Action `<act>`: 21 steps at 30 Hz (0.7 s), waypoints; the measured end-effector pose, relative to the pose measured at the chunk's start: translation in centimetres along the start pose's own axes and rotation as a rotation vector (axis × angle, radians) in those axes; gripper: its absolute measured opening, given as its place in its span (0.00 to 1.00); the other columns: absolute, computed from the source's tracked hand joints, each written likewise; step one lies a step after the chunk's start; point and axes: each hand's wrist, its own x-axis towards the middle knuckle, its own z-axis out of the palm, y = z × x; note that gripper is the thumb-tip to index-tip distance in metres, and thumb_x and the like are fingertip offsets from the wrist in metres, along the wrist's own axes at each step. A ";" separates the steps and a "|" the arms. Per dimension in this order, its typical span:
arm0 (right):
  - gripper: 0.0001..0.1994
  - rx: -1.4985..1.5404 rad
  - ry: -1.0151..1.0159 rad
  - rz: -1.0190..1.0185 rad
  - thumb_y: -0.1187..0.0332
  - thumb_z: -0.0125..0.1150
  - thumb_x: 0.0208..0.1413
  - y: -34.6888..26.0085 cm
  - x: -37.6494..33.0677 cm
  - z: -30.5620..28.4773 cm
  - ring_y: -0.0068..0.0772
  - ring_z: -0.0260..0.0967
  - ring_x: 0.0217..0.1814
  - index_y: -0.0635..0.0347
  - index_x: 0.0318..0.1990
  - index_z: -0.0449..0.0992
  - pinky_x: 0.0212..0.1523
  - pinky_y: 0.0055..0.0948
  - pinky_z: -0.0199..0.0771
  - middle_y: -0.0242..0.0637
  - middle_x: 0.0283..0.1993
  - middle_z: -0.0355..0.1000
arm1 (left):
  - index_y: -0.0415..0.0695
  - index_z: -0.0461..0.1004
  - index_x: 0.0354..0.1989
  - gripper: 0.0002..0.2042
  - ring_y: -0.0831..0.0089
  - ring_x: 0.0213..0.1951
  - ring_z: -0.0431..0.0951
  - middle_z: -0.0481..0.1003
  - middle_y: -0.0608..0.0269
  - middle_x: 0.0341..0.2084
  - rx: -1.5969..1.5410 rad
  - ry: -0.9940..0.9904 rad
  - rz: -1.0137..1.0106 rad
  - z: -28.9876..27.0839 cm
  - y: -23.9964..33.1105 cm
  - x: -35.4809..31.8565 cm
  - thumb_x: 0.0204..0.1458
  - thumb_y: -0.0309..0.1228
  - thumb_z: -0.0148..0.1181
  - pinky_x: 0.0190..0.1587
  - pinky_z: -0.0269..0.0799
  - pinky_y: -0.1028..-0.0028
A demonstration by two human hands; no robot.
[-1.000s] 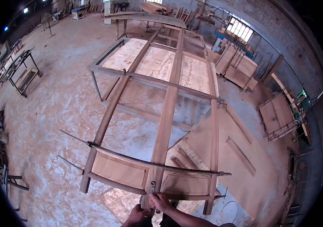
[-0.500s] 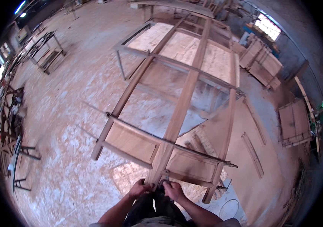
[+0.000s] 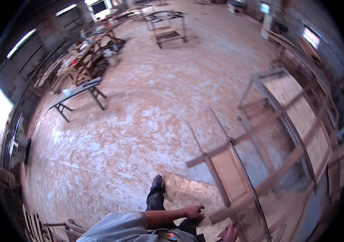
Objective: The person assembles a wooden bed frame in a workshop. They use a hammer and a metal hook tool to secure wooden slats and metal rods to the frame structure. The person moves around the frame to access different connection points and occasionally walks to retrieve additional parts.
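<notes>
A large wooden frame (image 3: 274,175) with panels stretches from beside my hands to the far right. My left hand (image 3: 195,213) is off the wood, just left of the end of its wide middle rail (image 3: 224,213). Its fingers are partly stretched and hold nothing I can see. At the lower edge, my right hand (image 3: 230,233) is closed on a slim metal hand tool (image 3: 240,220) by the rail, its kind unclear. A dark metal clamp bar (image 3: 247,177) crosses the frame beside a pale brown panel (image 3: 228,170).
Thin rods (image 3: 218,123) jut from the frame's left side. A metal stand (image 3: 276,104) is under its far part. On the left is a low trestle bench (image 3: 77,94); behind it lies a wood pile (image 3: 87,66). A metal-legged table (image 3: 166,30) stands farther back. Dust covers the floor (image 3: 139,121).
My view has swung left, so the frame now lies to the right. My left hand has come away from the middle rail's end; my right stays by the rail with the metal tool.
</notes>
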 end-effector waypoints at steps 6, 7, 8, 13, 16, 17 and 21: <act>0.19 -0.260 0.077 -0.445 0.56 0.47 0.62 -14.7 6.1 9.1 0.46 0.70 0.32 0.66 0.39 0.73 0.33 0.42 0.70 0.49 0.28 0.69 | 0.40 0.68 0.56 0.32 0.52 0.48 0.75 0.75 0.47 0.45 0.030 0.130 -0.156 -15.6 -12.7 -7.1 0.45 0.48 0.60 0.52 0.69 0.61; 0.19 -0.097 -0.026 -0.136 0.55 0.47 0.62 -21.9 4.4 11.8 0.47 0.70 0.33 0.66 0.40 0.73 0.34 0.42 0.70 0.50 0.28 0.69 | 0.40 0.69 0.55 0.31 0.52 0.48 0.75 0.75 0.47 0.46 0.061 0.182 -0.269 -19.6 -15.9 -8.9 0.44 0.48 0.60 0.52 0.69 0.61; 0.20 0.045 -0.116 0.194 0.55 0.47 0.62 -28.0 2.7 14.1 0.49 0.70 0.34 0.66 0.41 0.73 0.35 0.43 0.70 0.50 0.29 0.70 | 0.41 0.71 0.53 0.30 0.53 0.48 0.75 0.75 0.48 0.46 0.083 0.209 -0.376 -22.3 -18.9 -10.5 0.44 0.48 0.60 0.52 0.69 0.61; 0.21 -0.372 -0.188 -0.072 0.55 0.46 0.61 -36.2 4.6 25.1 0.55 0.69 0.38 0.67 0.40 0.75 0.44 0.44 0.68 0.51 0.30 0.72 | 0.42 0.73 0.49 0.24 0.53 0.53 0.72 0.73 0.46 0.50 -0.081 0.646 -0.809 -39.1 -32.0 -22.1 0.47 0.46 0.57 0.54 0.68 0.60; 0.21 -0.502 -0.129 -0.453 0.54 0.46 0.61 -39.8 6.4 32.4 0.57 0.68 0.41 0.67 0.40 0.75 0.48 0.48 0.64 0.56 0.35 0.72 | 0.41 0.73 0.50 0.25 0.53 0.50 0.74 0.74 0.46 0.47 -0.120 0.908 -0.927 -45.6 -39.1 -29.6 0.47 0.45 0.58 0.52 0.70 0.61; 0.23 -0.522 -0.213 -0.351 0.53 0.47 0.60 -40.7 7.8 33.9 0.57 0.69 0.42 0.69 0.40 0.75 0.47 0.49 0.65 0.57 0.36 0.72 | 0.41 0.73 0.50 0.25 0.53 0.49 0.75 0.74 0.46 0.47 -0.155 0.946 -0.972 -47.4 -40.0 -31.4 0.46 0.45 0.58 0.52 0.70 0.61; 0.17 -0.363 -0.239 -0.438 0.64 0.51 0.57 -45.5 13.9 38.8 0.29 0.63 0.17 0.66 0.20 0.65 0.23 0.37 0.67 0.40 0.14 0.62 | 0.41 0.74 0.50 0.26 0.53 0.48 0.76 0.75 0.46 0.47 -0.255 0.996 -0.956 -51.7 -40.3 -29.1 0.46 0.45 0.59 0.51 0.71 0.61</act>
